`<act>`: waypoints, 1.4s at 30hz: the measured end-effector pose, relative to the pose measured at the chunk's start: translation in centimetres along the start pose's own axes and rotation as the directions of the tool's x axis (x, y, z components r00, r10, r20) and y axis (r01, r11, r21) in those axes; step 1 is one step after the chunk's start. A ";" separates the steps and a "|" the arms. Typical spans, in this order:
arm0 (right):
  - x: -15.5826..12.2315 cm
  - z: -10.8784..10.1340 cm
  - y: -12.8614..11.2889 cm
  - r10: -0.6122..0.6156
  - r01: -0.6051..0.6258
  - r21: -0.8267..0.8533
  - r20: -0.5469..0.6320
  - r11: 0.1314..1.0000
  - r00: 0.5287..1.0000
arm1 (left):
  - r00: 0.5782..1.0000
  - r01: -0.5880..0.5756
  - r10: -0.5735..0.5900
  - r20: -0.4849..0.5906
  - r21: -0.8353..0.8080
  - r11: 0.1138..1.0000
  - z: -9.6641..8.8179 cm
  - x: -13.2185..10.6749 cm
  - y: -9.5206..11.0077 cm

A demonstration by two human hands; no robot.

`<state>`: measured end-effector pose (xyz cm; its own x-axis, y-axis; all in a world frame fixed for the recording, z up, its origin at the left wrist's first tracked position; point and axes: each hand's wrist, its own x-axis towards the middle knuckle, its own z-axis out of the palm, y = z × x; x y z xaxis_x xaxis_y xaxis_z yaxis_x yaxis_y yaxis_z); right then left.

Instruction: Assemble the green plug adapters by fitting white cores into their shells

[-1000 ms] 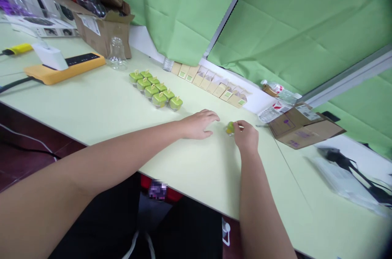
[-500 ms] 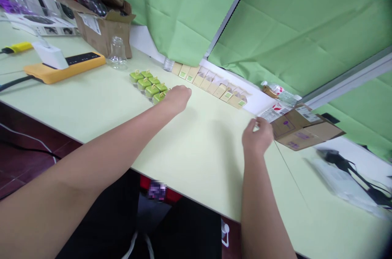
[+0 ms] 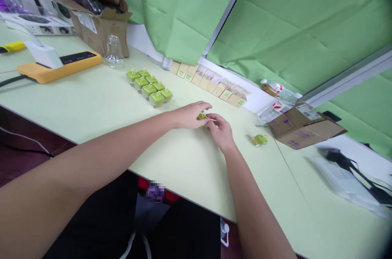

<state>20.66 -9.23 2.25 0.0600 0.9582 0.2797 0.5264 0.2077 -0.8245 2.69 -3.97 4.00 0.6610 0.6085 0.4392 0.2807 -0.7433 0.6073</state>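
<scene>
My left hand is closed around a small green-lidded container, mostly covered by the fingers. Right beside it, my right hand pinches a thin pale strip at the container's side; whether the strip is joined to it I cannot tell. Another small clear container with a green lid and yellow loop lies to the right of my right hand, seemingly tipped over. To the left, several matching green-lidded containers stand upright in close rows.
Small cardboard boxes line the back edge. A clear bottle-shaped container, an orange power strip and an open carton are at left. At right are another carton, plastic bottles and black cables.
My left hand has moved right, away from the rows, with a green-lidded container in it. My right hand has moved left to meet it, and a container now shows where it was.
</scene>
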 end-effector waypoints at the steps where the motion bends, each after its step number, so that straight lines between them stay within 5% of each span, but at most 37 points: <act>1: 0.1 -0.2 0.1 0.005 -0.005 0.024 0.012 1.000 1.000 | 0.999 0.029 -0.029 0.043 -0.019 0.999 0.1 -0.2 -0.3; 4: 0.0 0.1 0.1 0.015 -0.019 0.106 0.040 0.994 0.999 | 0.985 0.041 -0.026 0.172 -0.080 0.996 0.5 -0.4 -1.2; 11: 0.1 0.3 -0.8 -0.004 0.044 0.271 -0.149 0.962 0.989 | 0.984 0.068 -0.047 0.170 -0.121 0.990 1.0 -0.2 -1.0; 15: 0.5 -1.5 -0.8 0.223 -0.001 0.587 -0.305 0.810 0.926 | 0.984 0.135 -0.123 0.127 -0.097 0.986 1.1 -0.1 -2.7; 20: 0.9 -2.4 0.4 0.533 -0.301 0.693 -0.142 0.655 0.834 | 0.982 0.182 -0.168 -0.085 0.210 0.960 0.7 -0.1 -4.3; 23: 0.6 -2.1 0.1 0.452 -0.333 0.644 -0.022 0.689 0.892 | 0.988 0.071 -0.026 -0.153 0.295 0.953 0.5 0.0 -3.0; 30: -0.8 -2.0 -2.2 0.303 -0.406 0.516 0.276 0.754 0.912 | 0.973 -0.232 0.232 0.008 0.058 0.971 1.1 -0.3 0.7; 42: -1.0 -2.1 -2.0 0.320 -0.438 0.336 0.353 0.834 0.879 | 0.984 -0.163 0.170 0.050 -0.114 0.980 1.2 -0.7 0.7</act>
<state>21.33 -11.04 4.65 -0.0782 0.9784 -0.1913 0.1276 -0.1805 -0.9753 3.28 -5.27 3.35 0.7332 0.4587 0.5020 0.0880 -0.7960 0.5988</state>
